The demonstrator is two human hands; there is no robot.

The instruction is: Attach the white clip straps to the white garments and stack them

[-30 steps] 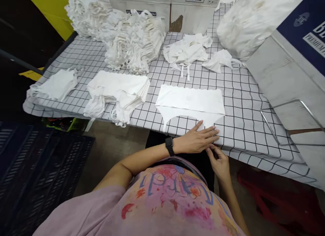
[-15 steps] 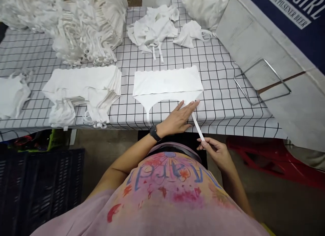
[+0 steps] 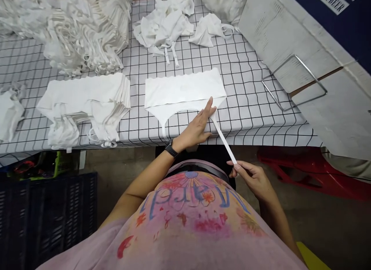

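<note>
A white garter-belt garment (image 3: 182,90) lies flat on the checked tablecloth (image 3: 249,115) near the front edge. My left hand (image 3: 197,127) rests flat on its lower right part, fingers stretched out, a black watch on the wrist. From that spot a long white strap (image 3: 223,138) runs down off the table edge. My right hand (image 3: 252,179) pinches the strap's free end below the table, in front of my pink shirt.
A neat stack of folded white garments (image 3: 87,98) lies left of the flat one, with big heaps (image 3: 75,30) behind it. Loose white pieces (image 3: 171,24) sit at the back. A cardboard box (image 3: 304,57) with a wire frame (image 3: 292,84) stands at right. A dark crate (image 3: 43,216) and a red stool (image 3: 304,169) stand on the floor.
My right hand has drawn the strap out straight, down and away from the table edge. My left hand slid up the garment toward the strap's root. The view tilted further down.
</note>
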